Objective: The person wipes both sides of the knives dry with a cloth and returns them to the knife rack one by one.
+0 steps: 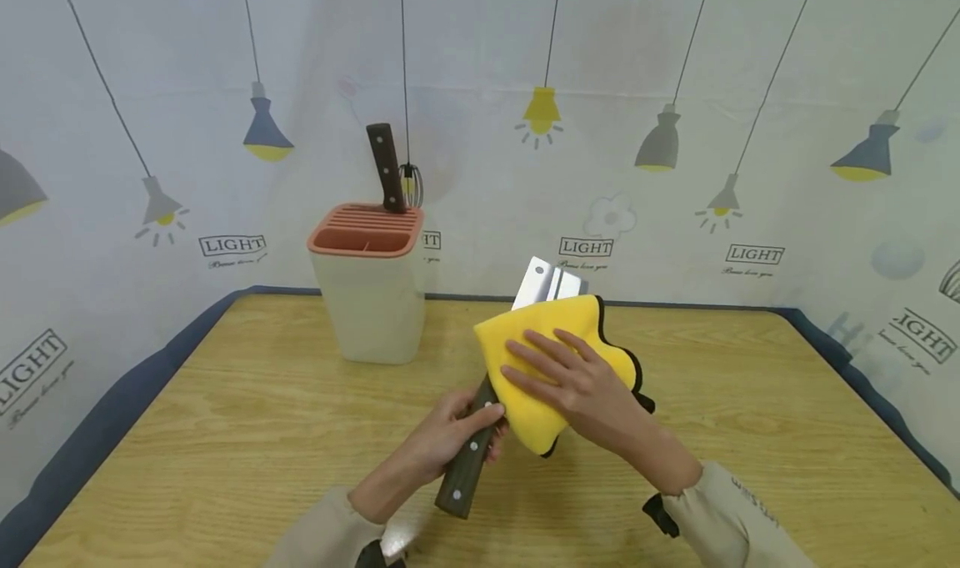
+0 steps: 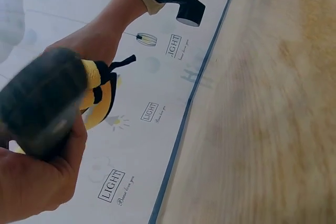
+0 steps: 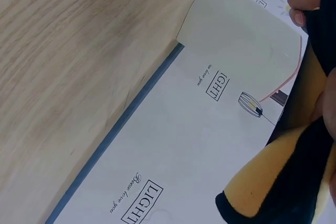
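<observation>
A cleaver with a dark riveted handle [image 1: 467, 472] slants away over the table, its shiny blade [image 1: 534, 283] showing past a yellow cloth [image 1: 536, 314] with black edging. My left hand [image 1: 438, 439] grips the handle near the blade, thumb on top; the handle [image 2: 44, 98] looms blurred in the left wrist view. Over the blade, my right hand [image 1: 573, 384] holds the cloth, fingers laid along its upper face. The right wrist view shows part of that hand [image 3: 329, 100] against the cloth's underside [image 3: 268, 177]. Most of the blade is covered.
Back left on the wooden table [image 1: 247, 418] stands a white knife block [image 1: 375, 309] with a salmon slotted top. Another dark-handled knife [image 1: 386, 168] stands in it. A lamp-patterned curtain [image 1: 480, 134] hangs behind the table.
</observation>
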Tool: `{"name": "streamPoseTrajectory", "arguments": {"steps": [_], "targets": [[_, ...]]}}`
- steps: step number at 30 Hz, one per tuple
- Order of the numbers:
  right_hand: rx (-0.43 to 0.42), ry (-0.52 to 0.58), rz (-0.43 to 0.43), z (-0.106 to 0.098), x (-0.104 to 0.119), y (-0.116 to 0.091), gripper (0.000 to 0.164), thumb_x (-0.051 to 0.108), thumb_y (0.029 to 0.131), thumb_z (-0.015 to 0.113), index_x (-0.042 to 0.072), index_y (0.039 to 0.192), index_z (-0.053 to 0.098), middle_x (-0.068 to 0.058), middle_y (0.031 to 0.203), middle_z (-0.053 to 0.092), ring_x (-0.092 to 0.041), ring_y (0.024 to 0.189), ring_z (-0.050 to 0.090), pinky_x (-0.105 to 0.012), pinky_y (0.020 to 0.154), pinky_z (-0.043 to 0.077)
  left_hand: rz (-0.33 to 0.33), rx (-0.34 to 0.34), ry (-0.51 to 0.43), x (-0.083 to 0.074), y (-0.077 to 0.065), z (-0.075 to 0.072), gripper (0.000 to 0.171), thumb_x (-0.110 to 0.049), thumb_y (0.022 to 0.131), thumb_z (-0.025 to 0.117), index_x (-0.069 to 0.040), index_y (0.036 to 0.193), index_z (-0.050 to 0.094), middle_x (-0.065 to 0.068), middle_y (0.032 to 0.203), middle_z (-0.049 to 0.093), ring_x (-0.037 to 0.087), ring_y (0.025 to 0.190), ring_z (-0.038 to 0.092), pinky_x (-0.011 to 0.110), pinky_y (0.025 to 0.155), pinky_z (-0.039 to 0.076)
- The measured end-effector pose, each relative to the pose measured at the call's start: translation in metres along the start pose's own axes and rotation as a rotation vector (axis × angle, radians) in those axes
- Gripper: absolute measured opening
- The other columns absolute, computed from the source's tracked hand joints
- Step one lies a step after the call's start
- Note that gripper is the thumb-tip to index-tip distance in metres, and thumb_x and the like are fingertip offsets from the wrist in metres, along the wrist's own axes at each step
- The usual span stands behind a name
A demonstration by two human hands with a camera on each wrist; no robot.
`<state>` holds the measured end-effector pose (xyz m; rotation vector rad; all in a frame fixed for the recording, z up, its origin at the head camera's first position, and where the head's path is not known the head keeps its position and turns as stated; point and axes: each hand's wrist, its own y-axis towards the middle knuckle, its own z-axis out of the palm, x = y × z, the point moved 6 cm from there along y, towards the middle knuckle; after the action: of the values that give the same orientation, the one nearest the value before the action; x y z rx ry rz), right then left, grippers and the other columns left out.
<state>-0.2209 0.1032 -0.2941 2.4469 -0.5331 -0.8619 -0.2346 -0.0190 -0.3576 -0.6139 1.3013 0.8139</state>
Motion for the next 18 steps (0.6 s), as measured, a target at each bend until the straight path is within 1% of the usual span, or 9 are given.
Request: {"name": "streamPoseTrajectory", "arguments": {"steps": [3,5,8,11,12,18], "targets": [[0.011,-0.016,-0.033,-0.001,0.001,0.001,0.045,-0.001,0.077,0.049,0.014,0.118,0.057,-0.009,0.127,0.050,-0.027,0.117,0.045,-0.045,0.094,0.037,-0.018,0.024,-0.027,0.003,0.001,0.002,0.014,-0.015,0.095,0.041,-0.001,0.094,0.041,0.001,0.074,0.048,0.006,0.055,0.046,0.021,0.052,0.044],[0.016,-0.018,-0.051,-0.001,0.002,0.002,0.043,-0.001,0.079,0.047,0.014,0.118,0.058,-0.008,0.127,0.049,-0.027,0.118,0.045,-0.045,0.094,0.037,-0.031,0.020,-0.023,0.003,0.000,0.003,0.012,-0.015,0.095,0.041,-0.003,0.093,0.038,0.001,0.072,0.044,0.006,0.054,0.042,0.020,0.051,0.041],[0.018,-0.019,-0.080,-0.001,0.004,0.003,0.043,-0.001,0.077,0.049,0.014,0.116,0.058,-0.008,0.127,0.050,-0.027,0.117,0.045,-0.044,0.094,0.037,-0.047,-0.011,0.027,0.004,-0.001,0.001,0.012,-0.013,0.093,0.044,-0.003,0.096,0.039,0.000,0.065,0.041,0.006,0.051,0.037,0.019,0.047,0.037],[0.021,-0.010,-0.104,-0.001,0.006,0.004,0.044,-0.001,0.076,0.052,0.014,0.116,0.058,-0.008,0.127,0.049,-0.027,0.117,0.045,-0.044,0.095,0.037,-0.049,-0.043,0.101,0.005,-0.002,-0.002,0.014,-0.007,0.090,0.046,0.000,0.102,0.040,-0.001,0.060,0.040,0.007,0.047,0.038,0.019,0.045,0.036],[0.024,-0.004,-0.111,-0.001,0.007,0.004,0.046,-0.001,0.073,0.055,0.014,0.117,0.058,-0.008,0.127,0.049,-0.027,0.118,0.045,-0.044,0.095,0.037,-0.047,-0.048,0.122,0.005,-0.002,-0.003,0.016,-0.005,0.089,0.045,0.000,0.103,0.041,-0.001,0.058,0.040,0.007,0.046,0.038,0.019,0.044,0.036],[0.041,-0.017,-0.141,0.000,0.011,0.005,0.045,0.000,0.076,0.052,0.013,0.118,0.057,-0.006,0.129,0.048,-0.027,0.119,0.043,-0.044,0.098,0.034,-0.013,-0.076,0.203,0.003,-0.004,-0.003,0.017,-0.001,0.085,0.042,0.002,0.102,0.041,-0.001,0.057,0.042,0.007,0.044,0.039,0.019,0.042,0.036]]}}
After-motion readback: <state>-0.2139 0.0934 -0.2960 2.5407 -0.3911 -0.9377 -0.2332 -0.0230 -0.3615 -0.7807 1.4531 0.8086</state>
